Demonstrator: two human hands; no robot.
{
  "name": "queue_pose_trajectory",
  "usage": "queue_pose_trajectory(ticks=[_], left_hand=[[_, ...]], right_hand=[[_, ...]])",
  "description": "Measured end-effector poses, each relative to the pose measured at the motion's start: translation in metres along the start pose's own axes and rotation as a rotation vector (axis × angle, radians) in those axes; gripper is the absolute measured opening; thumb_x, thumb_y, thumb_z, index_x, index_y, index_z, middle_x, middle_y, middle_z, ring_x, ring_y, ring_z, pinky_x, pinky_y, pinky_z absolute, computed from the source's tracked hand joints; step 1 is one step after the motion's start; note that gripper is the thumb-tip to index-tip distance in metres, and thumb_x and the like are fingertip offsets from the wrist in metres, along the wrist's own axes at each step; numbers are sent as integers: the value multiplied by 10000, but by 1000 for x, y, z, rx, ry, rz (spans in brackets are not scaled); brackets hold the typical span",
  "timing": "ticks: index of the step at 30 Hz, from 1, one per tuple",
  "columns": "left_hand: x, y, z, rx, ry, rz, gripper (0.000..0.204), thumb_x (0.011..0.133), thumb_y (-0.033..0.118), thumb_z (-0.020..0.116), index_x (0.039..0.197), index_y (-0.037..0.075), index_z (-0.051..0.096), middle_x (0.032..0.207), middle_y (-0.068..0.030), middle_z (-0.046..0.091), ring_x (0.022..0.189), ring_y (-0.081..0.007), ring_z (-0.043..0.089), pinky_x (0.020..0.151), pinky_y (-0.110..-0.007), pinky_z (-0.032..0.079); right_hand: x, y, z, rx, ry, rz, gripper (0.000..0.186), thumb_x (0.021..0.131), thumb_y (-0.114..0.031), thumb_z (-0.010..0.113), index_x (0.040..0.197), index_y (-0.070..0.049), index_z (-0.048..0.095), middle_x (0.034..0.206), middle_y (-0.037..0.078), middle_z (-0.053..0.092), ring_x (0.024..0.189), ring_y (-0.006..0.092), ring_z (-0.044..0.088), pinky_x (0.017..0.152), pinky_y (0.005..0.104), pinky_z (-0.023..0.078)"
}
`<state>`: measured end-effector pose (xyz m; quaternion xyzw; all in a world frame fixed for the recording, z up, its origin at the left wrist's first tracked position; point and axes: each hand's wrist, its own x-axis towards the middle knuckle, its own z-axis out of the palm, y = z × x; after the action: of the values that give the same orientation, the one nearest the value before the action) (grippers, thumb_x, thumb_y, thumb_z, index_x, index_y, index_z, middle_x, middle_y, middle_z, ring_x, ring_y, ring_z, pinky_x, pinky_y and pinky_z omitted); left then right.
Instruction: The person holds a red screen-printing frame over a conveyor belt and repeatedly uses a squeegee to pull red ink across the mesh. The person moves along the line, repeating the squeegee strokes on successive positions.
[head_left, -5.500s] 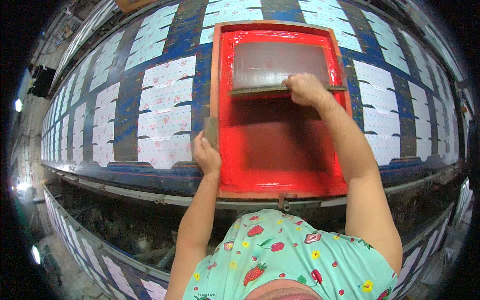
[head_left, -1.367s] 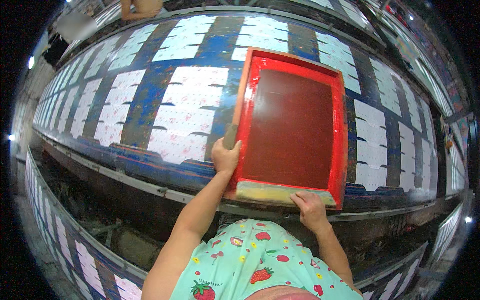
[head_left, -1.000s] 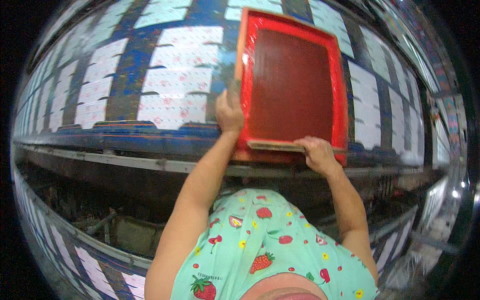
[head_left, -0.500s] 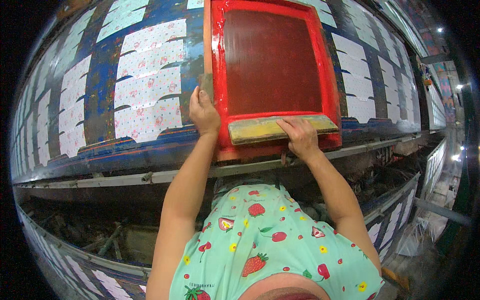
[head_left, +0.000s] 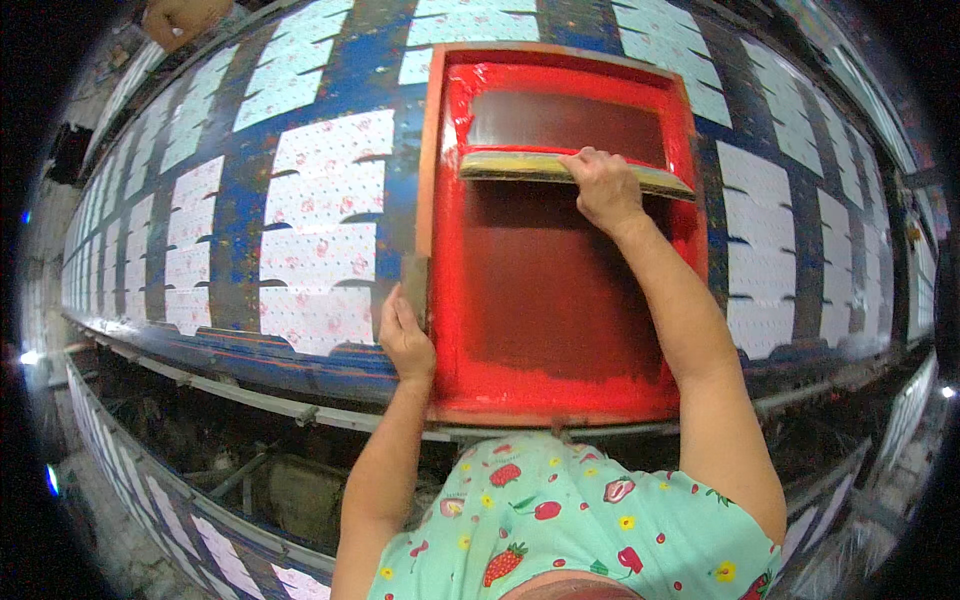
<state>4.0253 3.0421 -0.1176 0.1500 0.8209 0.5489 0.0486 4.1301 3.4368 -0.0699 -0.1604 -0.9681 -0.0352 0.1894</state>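
A screen-printing frame (head_left: 428,205) lies on the long table in front of me, its inner border smeared with wet red ink. My right hand (head_left: 608,190) grips a squeegee (head_left: 520,167), a long yellowish blade set crosswise over the dark red mesh (head_left: 565,285). Red ink shows along the blade's far side, in the upper part of the frame. At the frame's left side my left hand (head_left: 407,338) is closed round a small grey-brown block (head_left: 415,285) on the edge; its fingertips are partly hidden.
White printed fabric pieces (head_left: 325,235) lie in rows left of the frame, and more pieces (head_left: 757,245) lie to its right. A metal rail (head_left: 250,397) runs along the table's near edge. Behind me stands another table with white pieces (head_left: 225,555).
My right hand has pushed the squeegee from the frame's near end to its far part. My left hand stays at the frame's left edge. The head view has shifted.
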Motion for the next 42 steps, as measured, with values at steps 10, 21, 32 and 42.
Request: queue_pose_trajectory(ticks=[10,21,32,42], left_hand=[[-3,6,7,104,56,8,474,1202,314,531,1418,-82,678,1304,-222,764,1199,-326,730,1054,-427,561],[-5,0,9,82,45,-102,539,1192,374,556,1436,-95,658,1325,-237,745,1218,-340,712,1064,-436,553],[4,-6,11,97,54,18,465,1191,306,570,1389,-97,690,1269,-257,764,1174,-355,725,1045,-447,558],[9,-25,10,99,109,222,487,1125,310,661,1429,-70,683,1361,-274,708,1299,-438,659,1142,-505,504]], right_hand=[[139,101,33,30,-217,91,477,946,-60,653,1375,-219,789,1266,137,813,1175,355,787,1009,528,642],[167,126,25,-11,-279,19,345,877,-142,684,1187,-188,828,1181,174,822,1140,410,780,995,559,631],[43,28,-42,94,-421,26,352,831,-121,703,1142,-180,857,1114,150,846,1077,385,812,961,535,660],[-129,-103,-105,180,-466,83,384,808,-28,721,1152,-148,843,1060,140,808,1030,378,791,909,525,640]])
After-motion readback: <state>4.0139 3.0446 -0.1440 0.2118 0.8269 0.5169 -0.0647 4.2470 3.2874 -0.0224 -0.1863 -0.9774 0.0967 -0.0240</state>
